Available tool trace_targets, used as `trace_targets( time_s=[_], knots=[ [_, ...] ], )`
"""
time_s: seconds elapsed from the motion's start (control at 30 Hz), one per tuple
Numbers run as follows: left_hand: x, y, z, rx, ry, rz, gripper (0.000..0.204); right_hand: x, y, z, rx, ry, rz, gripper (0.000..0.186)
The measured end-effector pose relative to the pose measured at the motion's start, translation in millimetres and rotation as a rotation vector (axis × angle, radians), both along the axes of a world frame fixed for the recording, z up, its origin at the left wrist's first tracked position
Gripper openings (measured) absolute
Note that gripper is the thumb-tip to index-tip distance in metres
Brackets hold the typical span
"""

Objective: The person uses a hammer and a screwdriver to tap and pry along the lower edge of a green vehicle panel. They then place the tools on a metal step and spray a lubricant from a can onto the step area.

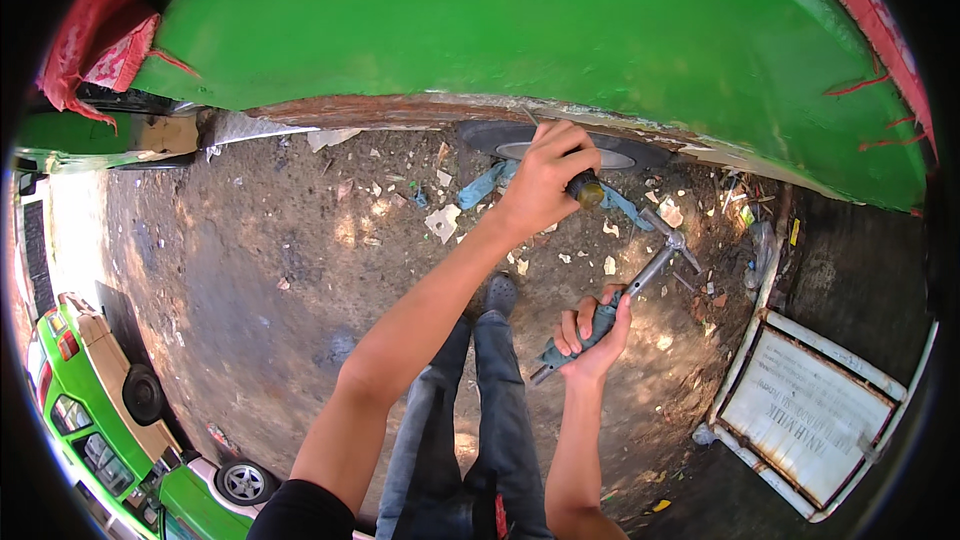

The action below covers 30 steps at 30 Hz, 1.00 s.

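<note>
My left hand (545, 180) is closed around a screwdriver (586, 190) with a dark and yellowish handle. Its thin metal shaft points up at the lower edge of the green vehicle body panel (480, 25), where the paint is worn to brown and white. Whether the tip touches the panel I cannot tell. Lower and to the right, my right hand (596, 338) grips a hammer (652, 268) by its metal tube handle, which is wrapped in grey-green cloth. The hammer head is tilted up and away, apart from the screwdriver.
A wheel (640, 154) sits under the panel, with blue cloth (484, 185) near it. Paint flakes (442, 222) litter the dirt ground. A white-framed sign (808, 408) lies at the right; a green car (95, 430) stands at the left. Red cloth (100, 35) hangs at the upper left.
</note>
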<state>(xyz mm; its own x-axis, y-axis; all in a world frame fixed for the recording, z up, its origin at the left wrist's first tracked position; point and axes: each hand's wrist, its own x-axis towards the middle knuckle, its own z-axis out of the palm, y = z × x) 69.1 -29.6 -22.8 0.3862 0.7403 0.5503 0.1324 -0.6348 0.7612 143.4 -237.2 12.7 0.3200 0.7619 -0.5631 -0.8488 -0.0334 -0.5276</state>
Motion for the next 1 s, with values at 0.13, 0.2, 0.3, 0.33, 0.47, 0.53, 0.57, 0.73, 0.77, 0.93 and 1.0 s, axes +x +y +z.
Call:
trace_targets(
  time_s=[0.13,0.2,0.3,0.33,0.47,0.53,0.57,0.73,0.77,0.93,1.0],
  knots=[
    [1,1,0,-0.012,0.001,0.038,0.031,9,-1,0,0.006,-0.016,0.035,0.034],
    [3,2,0,-0.011,0.007,0.045,0.031,13,-1,1,0.007,-0.018,0.047,0.034],
    [8,2,2,-0.039,-0.001,0.075,0.03,22,2,3,0.006,-0.058,0.066,0.033],
    [10,0,4,-0.067,-0.021,0.094,0.03,25,3,6,0.015,-0.103,0.087,0.032],
    [17,8,12,-0.149,-0.096,0.205,0.027,34,21,31,0.041,-0.317,0.179,0.029],
    [23,10,17,-0.169,-0.103,0.267,0.025,37,31,45,0.017,-0.408,0.2,0.029],
    [27,13,19,-0.177,-0.111,0.296,0.024,41,36,50,0.023,-0.44,0.222,0.03],
    [31,18,27,-0.223,-0.079,0.315,0.023,57,53,63,0.077,-0.612,0.307,0.034],
    [33,18,28,-0.226,-0.074,0.306,0.023,59,55,64,0.112,-0.647,0.323,0.034],
    [31,22,30,-0.24,-0.044,0.283,0.024,65,61,46,-0.015,-0.641,0.392,0.034],
    [30,25,33,-0.244,-0.038,0.274,0.025,67,58,44,0.0,-0.596,0.367,0.033]
  ],
)
